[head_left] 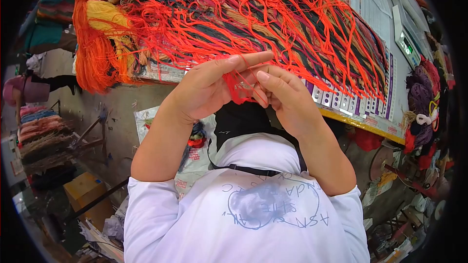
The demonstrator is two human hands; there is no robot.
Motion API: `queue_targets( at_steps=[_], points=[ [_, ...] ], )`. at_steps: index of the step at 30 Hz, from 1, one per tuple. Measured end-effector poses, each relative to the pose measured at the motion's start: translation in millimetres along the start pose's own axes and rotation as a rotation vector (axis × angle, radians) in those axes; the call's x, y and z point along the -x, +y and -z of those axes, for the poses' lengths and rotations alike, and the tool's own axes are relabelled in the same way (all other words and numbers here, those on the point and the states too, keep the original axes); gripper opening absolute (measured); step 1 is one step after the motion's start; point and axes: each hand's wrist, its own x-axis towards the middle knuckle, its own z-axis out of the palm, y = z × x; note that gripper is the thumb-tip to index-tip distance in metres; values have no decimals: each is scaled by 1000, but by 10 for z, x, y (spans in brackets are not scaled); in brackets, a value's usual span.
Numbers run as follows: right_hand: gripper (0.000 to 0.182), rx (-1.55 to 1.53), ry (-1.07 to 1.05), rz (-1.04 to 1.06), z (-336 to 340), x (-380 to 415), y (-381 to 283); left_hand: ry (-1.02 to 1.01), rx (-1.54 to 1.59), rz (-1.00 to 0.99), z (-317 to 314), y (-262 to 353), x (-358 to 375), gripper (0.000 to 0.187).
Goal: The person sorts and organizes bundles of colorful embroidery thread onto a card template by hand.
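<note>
My left hand (207, 84) is held up in front of my chest, with a small bundle of red yarn (238, 93) lying against its palm and fingers. One of its fingers stretches out to the right, and thin strands run from it. Opposite it, my right hand (286, 90) is curled, its thumb and fingers pinched together at the strands. Part of the bundle is hidden behind the fingers. Just beyond both hands, a wide layer of orange-red, black, tan and dark red yarn (273, 19) is spread over the table.
Orange hanks (92, 48) and yellow yarn (109, 17) hang over the table's left end. At the right stand a digital scale (408, 46) and purple yarn (420, 90). The table's yellow edge (360, 121) runs in front of me. A black apron (243, 119) covers my lap.
</note>
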Motion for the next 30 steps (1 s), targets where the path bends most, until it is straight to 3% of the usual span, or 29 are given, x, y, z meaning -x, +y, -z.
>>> queue_targets(
  at_steps=[6, 8, 9, 11, 12, 13, 14, 15, 16, 18, 19, 20, 22, 23, 24, 25, 26, 27, 28, 30],
  points=[
    [17, 221, -88, -100, 3, 113, -140, 361, 32, -49, -184, 46, -43, 57],
    [17, 477, -40, -60, 151, 189, -270, 92, -119, 8, 189, 15, 57, 53],
    [16, 516, 4, -47, 253, 264, -374, -133, -105, -54, 352, -13, 107, 50],
    [22, 53, 221, 180, 636, 569, -432, -253, 97, -201, 696, 42, 415, 43],
    [24, -4, 286, 218, 1045, 833, -569, -26, 242, -295, 786, 172, 682, 38],
    [28, -226, 211, 301, 1508, 1143, -708, 322, 290, -413, 917, 288, 990, 32],
    [29, -240, 438, 409, 1796, 1539, -923, 305, 364, -524, 1133, 397, 1259, 30],
    [31, -297, 408, 500, 2262, 1978, -1117, 439, 351, -591, 1417, 490, 1630, 26],
    [32, -405, 510, 538, 2687, 2491, -1341, 643, 347, -666, 1658, 574, 2013, 24],
    [29, -344, 992, 718, 3693, 3845, -1719, 561, 418, -787, 2023, 729, 2698, 24],
    [29, -355, 1151, 844, 4158, 4578, -1888, 522, 431, -828, 2003, 792, 2876, 23],
    [29, -349, 1147, 847, 4078, 4643, -1961, 487, 446, -875, 1911, 886, 2977, 22],
    [33, 79, 997, 949, 3671, 4609, -2192, 509, 297, -926, 1475, 974, 2722, 19],
    [37, 223, 1026, 864, 2880, 3705, -2119, 412, 260, -875, 1425, 983, 2565, 17],
    [41, 196, 1030, 753, 2301, 2910, -1959, 492, 241, -818, 1276, 937, 2274, 18],
    [42, 178, 1201, 720, 1699, 2090, -1639, 571, 221, -763, 1032, 834, 1884, 21],
    [42, 321, 824, 493, 1590, 1743, -1342, 860, 217, -648, 667, 684, 1400, 28],
    [40, 427, 848, 420, 1613, 1301, -897, 746, 131, -466, 521, 486, 1073, 33],
    [33, 589, 888, 240, 1001, 807, -679, 625, -49, -283, 511, 281, 815, 36],
    [25, 619, 595, 114, 684, 274, -213, 637, -251, -22, 242, -44, 282, 35]
  ],
)
